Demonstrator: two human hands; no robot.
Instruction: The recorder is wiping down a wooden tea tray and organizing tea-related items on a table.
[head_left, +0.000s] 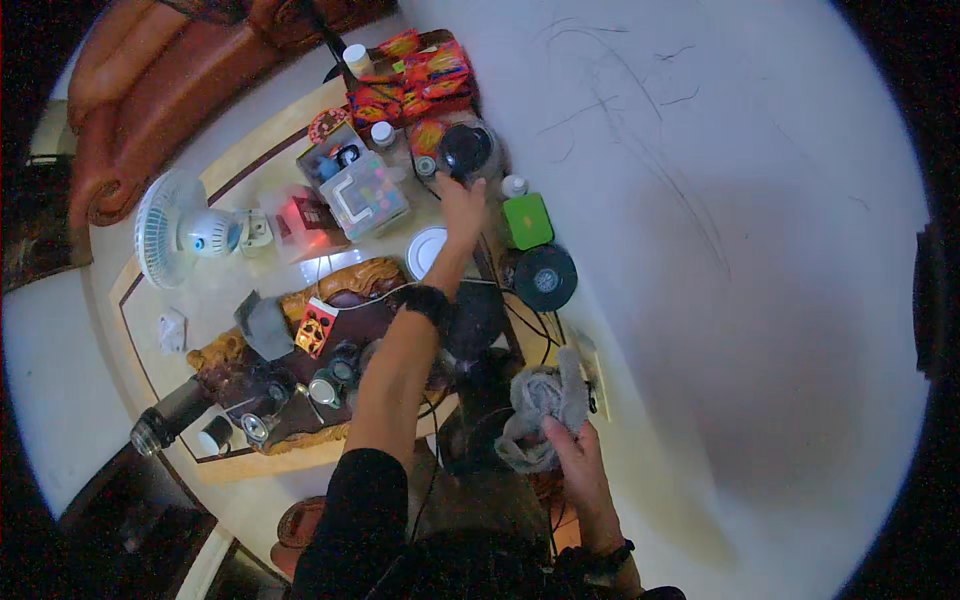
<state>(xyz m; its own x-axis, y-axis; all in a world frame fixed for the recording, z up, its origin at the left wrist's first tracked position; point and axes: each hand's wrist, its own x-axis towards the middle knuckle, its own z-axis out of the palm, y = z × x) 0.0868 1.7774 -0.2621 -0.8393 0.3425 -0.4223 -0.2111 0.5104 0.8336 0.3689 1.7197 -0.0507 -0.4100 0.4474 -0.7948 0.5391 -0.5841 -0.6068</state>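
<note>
My left hand (463, 202) reaches across the table to a round container with a dark lid (466, 150), its fingers at the container's near edge; whether they grip it is hard to tell. Beside the fingertips stands a small jar (425, 166). My right hand (576, 450) holds a crumpled grey cloth (541, 401) near the wall at the lower right. Between the two hands are a green box (528, 221), a white-capped bottle (514, 186) and a round black tin (545, 278). A white round lid (426, 253) lies left of my left forearm.
A carved wooden tea tray (341, 277) bears glass cups and a red card box (316, 327). Further left stand a small white fan (202, 232) and a clear plastic box (365, 196). Red packets (442, 71) fill a tray at the far end. Cables run beside the wall.
</note>
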